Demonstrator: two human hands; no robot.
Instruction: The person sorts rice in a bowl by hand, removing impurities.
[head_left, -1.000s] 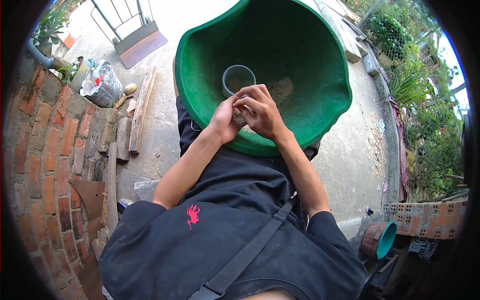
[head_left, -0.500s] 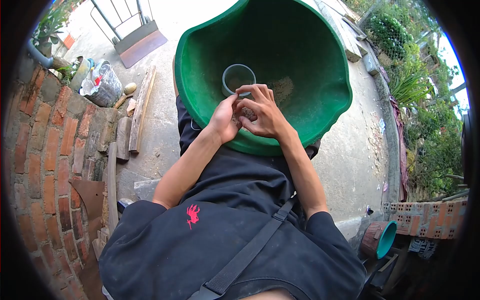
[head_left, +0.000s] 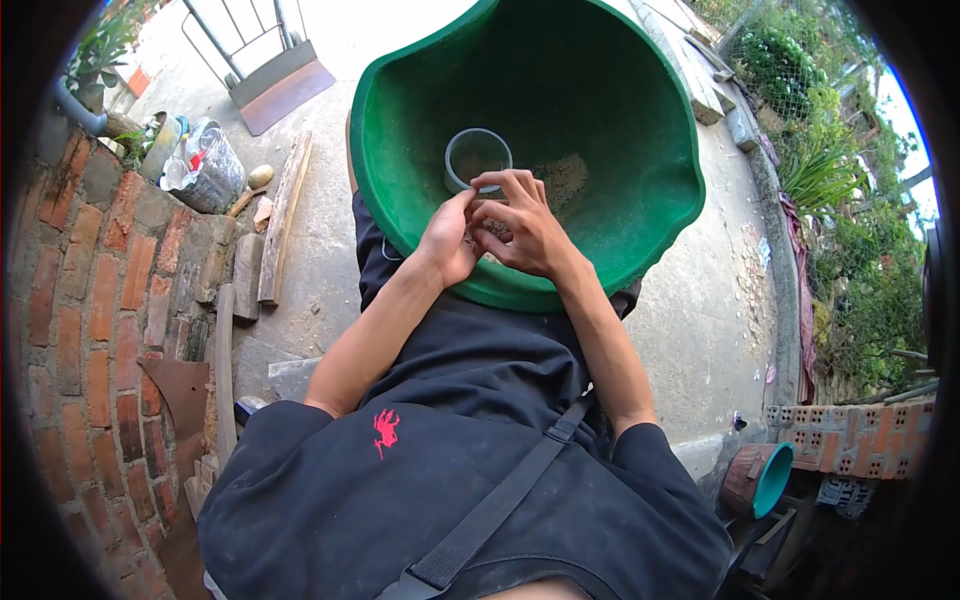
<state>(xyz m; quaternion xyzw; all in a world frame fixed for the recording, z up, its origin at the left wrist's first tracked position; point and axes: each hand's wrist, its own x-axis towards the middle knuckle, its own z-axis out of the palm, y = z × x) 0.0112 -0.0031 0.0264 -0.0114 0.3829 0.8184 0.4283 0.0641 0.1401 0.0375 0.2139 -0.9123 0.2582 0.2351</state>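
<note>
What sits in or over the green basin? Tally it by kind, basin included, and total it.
Green basin: 1
Clear cup: 1
Sandy heap: 1
Hands: 2 (left hand, right hand)
Total: 5

Both bare forearms are stretching forward, wrists converging. The left hand (head_left: 445, 245) is pointing its bunched fingers (head_left: 463, 205) up against the right hand (head_left: 532, 238), whose own fingers are curling over them, index arching highest. Fingertips are touching; whether they are pinching anything is unclear.
</note>
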